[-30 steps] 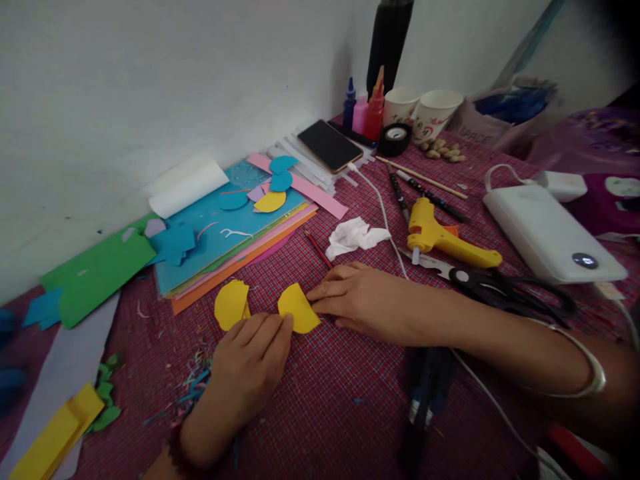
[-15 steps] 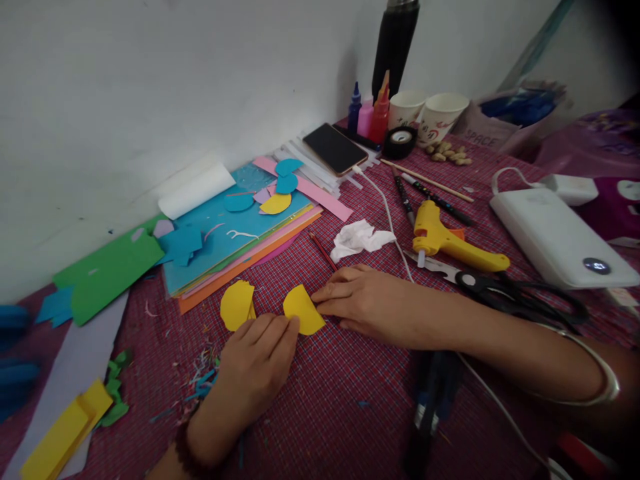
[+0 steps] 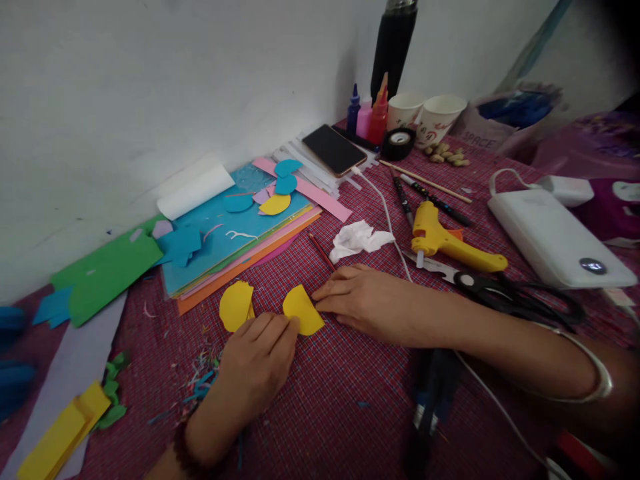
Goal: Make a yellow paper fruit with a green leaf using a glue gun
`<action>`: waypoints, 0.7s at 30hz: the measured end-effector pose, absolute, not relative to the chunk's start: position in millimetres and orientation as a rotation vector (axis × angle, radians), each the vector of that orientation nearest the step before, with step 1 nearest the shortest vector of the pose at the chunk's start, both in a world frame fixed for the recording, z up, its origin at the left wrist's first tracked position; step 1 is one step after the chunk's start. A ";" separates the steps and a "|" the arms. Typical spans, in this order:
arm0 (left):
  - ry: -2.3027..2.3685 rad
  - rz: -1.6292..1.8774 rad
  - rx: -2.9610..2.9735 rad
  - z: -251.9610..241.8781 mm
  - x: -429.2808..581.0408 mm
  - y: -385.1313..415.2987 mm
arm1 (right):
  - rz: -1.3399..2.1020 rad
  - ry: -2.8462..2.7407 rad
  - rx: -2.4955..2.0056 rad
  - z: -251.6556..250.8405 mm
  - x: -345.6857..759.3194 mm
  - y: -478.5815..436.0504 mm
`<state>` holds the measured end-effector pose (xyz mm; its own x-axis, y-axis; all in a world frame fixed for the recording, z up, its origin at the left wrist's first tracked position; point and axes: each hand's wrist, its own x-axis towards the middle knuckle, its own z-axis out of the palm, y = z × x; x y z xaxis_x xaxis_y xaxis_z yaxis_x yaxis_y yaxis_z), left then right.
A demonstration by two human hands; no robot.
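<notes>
A folded yellow paper half-circle (image 3: 302, 309) lies on the red checked cloth (image 3: 350, 400). My left hand (image 3: 257, 363) rests palm down with its fingertips pressed on the piece's left edge. My right hand (image 3: 363, 300) lies flat, fingers together, its fingertips pressing the piece's right edge. A second yellow paper piece (image 3: 236, 306) lies just to the left, untouched.
A stack of coloured paper sheets (image 3: 235, 233) with cut shapes sits behind. A yellow glue gun (image 3: 445, 239), black scissors (image 3: 510, 293), a crumpled tissue (image 3: 357, 239), a red pencil (image 3: 321, 251), a phone (image 3: 334, 149), a white power bank (image 3: 555, 237), glue bottles (image 3: 370, 113) and paper cups (image 3: 425, 113) lie to the right.
Both hands stay pressed on the yellow half-circle; only the view has shifted slightly.
</notes>
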<state>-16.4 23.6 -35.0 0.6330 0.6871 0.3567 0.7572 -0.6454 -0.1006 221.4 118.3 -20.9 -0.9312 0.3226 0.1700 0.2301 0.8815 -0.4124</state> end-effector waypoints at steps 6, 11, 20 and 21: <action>-1.203 -0.405 -2.607 -32.3 -13.9 21.8 | 0.477 -2.813 -0.395 -26.0 220.6 118.0; -1.237 -0.397 -2.604 -29.2 -7.9 20.8 | 0.439 -2.843 -0.369 -38.6 221.8 118.3; -1.809 -0.917 -2.366 -21.1 -20.9 32.5 | 0.421 -2.841 -0.405 -31.2 214.4 114.8; -1.892 -0.889 -2.287 -20.6 -25.3 34.9 | 0.428 -2.840 -0.402 -29.4 213.7 114.2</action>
